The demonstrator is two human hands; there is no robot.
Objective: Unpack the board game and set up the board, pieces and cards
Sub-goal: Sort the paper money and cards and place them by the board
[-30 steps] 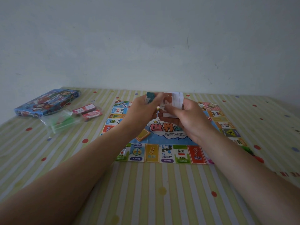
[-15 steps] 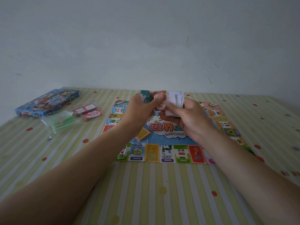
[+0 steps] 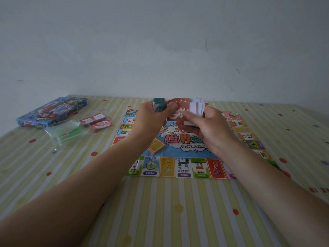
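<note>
Plain pale wall (image 3: pixel 160 41), striped dotted tablecloth (image 3: pixel 160 211), dim light

The game board (image 3: pixel 185 154) reads 世界, 2000元, 1200元, 印尼, 机会; a held brown note (image 3: pixel 175 111) shows 50

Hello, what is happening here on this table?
A person is setting up a board game. The board lies unfolded on the striped tablecloth. Above it, the left hand holds a teal stack, and the right hand holds white slips; brown play-money notes are fanned between them. An orange card deck sits on the board. The game box, two red card packs and a plastic bag lie to the left.
</note>
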